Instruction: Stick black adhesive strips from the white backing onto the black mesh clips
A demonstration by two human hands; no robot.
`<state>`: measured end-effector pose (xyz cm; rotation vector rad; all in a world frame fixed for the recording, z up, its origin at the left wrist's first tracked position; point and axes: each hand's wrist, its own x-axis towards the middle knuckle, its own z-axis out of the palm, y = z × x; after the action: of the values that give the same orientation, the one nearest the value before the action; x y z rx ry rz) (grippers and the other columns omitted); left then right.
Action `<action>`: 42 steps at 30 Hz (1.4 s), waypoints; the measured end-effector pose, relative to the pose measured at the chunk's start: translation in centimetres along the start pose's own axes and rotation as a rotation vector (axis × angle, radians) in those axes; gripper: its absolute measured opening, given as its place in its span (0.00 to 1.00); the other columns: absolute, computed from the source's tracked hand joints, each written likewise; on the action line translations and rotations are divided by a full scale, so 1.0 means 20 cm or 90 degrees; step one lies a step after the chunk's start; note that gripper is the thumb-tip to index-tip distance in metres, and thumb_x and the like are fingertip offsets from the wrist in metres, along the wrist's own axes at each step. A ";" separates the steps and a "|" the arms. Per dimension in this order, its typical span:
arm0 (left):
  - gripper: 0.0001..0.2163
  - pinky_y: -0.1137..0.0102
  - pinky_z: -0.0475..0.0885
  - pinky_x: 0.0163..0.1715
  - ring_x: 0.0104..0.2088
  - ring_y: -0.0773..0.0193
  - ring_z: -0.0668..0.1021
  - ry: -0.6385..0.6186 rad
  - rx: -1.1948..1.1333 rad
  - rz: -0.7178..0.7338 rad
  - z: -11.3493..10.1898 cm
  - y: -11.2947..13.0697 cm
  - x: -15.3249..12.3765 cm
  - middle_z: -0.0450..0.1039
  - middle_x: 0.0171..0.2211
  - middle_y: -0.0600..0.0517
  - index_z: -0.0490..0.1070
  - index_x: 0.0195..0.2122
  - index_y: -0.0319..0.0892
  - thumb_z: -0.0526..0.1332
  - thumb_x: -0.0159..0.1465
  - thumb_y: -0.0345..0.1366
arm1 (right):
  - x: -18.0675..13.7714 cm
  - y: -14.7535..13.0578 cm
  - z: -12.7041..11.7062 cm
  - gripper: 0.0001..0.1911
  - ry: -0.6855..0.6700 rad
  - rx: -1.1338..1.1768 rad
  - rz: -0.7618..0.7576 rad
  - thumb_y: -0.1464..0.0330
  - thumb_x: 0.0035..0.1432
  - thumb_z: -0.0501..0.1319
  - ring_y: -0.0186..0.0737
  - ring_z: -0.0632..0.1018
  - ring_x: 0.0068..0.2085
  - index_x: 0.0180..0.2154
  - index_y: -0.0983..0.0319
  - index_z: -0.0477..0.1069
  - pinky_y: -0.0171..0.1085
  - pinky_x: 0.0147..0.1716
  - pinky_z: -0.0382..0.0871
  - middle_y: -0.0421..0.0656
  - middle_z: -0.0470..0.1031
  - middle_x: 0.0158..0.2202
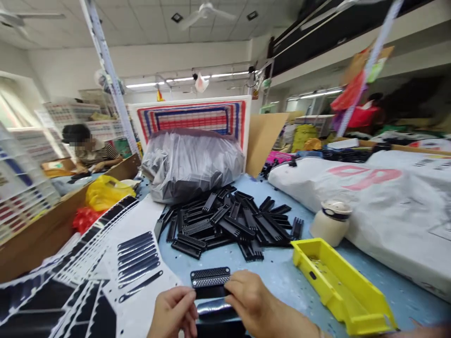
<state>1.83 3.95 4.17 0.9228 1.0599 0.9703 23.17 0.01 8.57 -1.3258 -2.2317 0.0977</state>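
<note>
My left hand (172,312) is closed with thumb and fingers pinched at the left end of a glossy black strip (215,308). My right hand (252,298) is curled closed at the strip's right end. Just beyond the strip lies a black plastic piece with a textured top (210,277); the right fingers are against its right end. A dark shape under the strip is partly hidden by my hands. To the left, a white sheet (158,277) carries several similar black strips (137,258). A heap of black slotted plastic pieces (229,220) lies farther ahead.
A yellow bin (352,286) with small bits inside stands at right, beside a cream lidded bottle (331,223) and a large white sack (394,202). Behind the heap sits a full plastic bag (193,164). Stacked sheets (66,281) cover the left. Another person (91,150) works at far left.
</note>
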 end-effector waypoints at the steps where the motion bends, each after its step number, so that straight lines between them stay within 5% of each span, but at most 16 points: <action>1: 0.28 0.77 0.57 0.09 0.11 0.66 0.72 0.020 0.000 -0.002 0.00 0.01 0.01 0.72 0.15 0.52 0.76 0.28 0.35 0.74 0.43 0.58 | 0.00 0.02 -0.03 0.11 0.000 0.011 0.000 0.81 0.57 0.57 0.40 0.77 0.34 0.30 0.61 0.72 0.35 0.36 0.70 0.44 0.76 0.31; 4: 0.27 0.77 0.58 0.10 0.12 0.66 0.73 0.119 0.047 0.044 -0.05 0.03 0.04 0.71 0.16 0.54 0.77 0.32 0.36 0.71 0.47 0.59 | 0.00 0.14 -0.07 0.13 0.046 0.022 0.010 0.75 0.61 0.53 0.41 0.76 0.29 0.29 0.62 0.74 0.37 0.31 0.69 0.45 0.75 0.27; 6: 0.23 0.76 0.60 0.12 0.13 0.66 0.72 0.156 0.122 0.093 -0.10 0.01 0.06 0.70 0.16 0.55 0.77 0.30 0.37 0.69 0.51 0.56 | -0.02 0.25 -0.07 0.12 0.043 0.063 0.117 0.69 0.62 0.56 0.42 0.78 0.31 0.33 0.61 0.77 0.37 0.31 0.70 0.46 0.78 0.29; 10: 0.13 0.73 0.69 0.22 0.21 0.62 0.76 0.096 0.315 0.195 -0.15 -0.07 0.09 0.74 0.19 0.52 0.77 0.26 0.41 0.64 0.57 0.46 | -0.08 0.36 0.02 0.13 -0.016 0.148 0.324 0.61 0.56 0.58 0.44 0.79 0.29 0.31 0.60 0.78 0.38 0.29 0.70 0.44 0.80 0.29; 14: 0.12 0.69 0.72 0.31 0.29 0.57 0.81 0.020 0.436 0.258 -0.08 -0.09 0.09 0.81 0.28 0.48 0.80 0.32 0.43 0.57 0.60 0.38 | -0.12 0.30 0.15 0.15 -0.052 0.191 0.379 0.60 0.55 0.54 0.44 0.78 0.29 0.28 0.60 0.75 0.38 0.30 0.70 0.43 0.79 0.25; 19: 0.14 0.66 0.73 0.36 0.34 0.54 0.82 -0.067 0.512 0.249 -0.03 -0.08 0.07 0.82 0.30 0.47 0.81 0.32 0.43 0.54 0.58 0.34 | -0.15 0.21 0.21 0.14 -0.125 0.197 0.361 0.61 0.56 0.54 0.42 0.78 0.29 0.27 0.60 0.75 0.36 0.28 0.67 0.42 0.79 0.25; 26: 0.08 0.69 0.68 0.31 0.25 0.60 0.77 0.069 0.478 0.165 -0.06 -0.10 0.19 0.75 0.23 0.52 0.77 0.31 0.42 0.59 0.52 0.28 | -0.09 0.37 0.21 0.16 -0.049 0.125 0.304 0.60 0.58 0.53 0.45 0.79 0.32 0.31 0.61 0.76 0.40 0.32 0.70 0.46 0.80 0.29; 32: 0.07 0.69 0.62 0.28 0.22 0.62 0.70 0.064 0.514 0.157 -0.01 -0.09 0.26 0.64 0.17 0.58 0.72 0.24 0.43 0.61 0.48 0.23 | -0.03 0.41 0.29 0.11 -0.058 0.110 0.262 0.64 0.57 0.55 0.45 0.80 0.31 0.30 0.61 0.74 0.41 0.32 0.73 0.45 0.80 0.28; 42: 0.15 0.67 0.68 0.33 0.26 0.61 0.75 0.088 0.424 0.165 -0.03 -0.12 0.19 0.73 0.25 0.53 0.80 0.36 0.41 0.61 0.47 0.25 | -0.05 0.39 0.17 0.10 -0.114 -0.059 0.001 0.74 0.58 0.57 0.43 0.80 0.31 0.32 0.59 0.76 0.37 0.29 0.72 0.45 0.80 0.30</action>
<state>2.40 6.90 0.77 1.5837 1.4439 0.9089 28.07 3.86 2.69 -1.4163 -2.4104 0.1195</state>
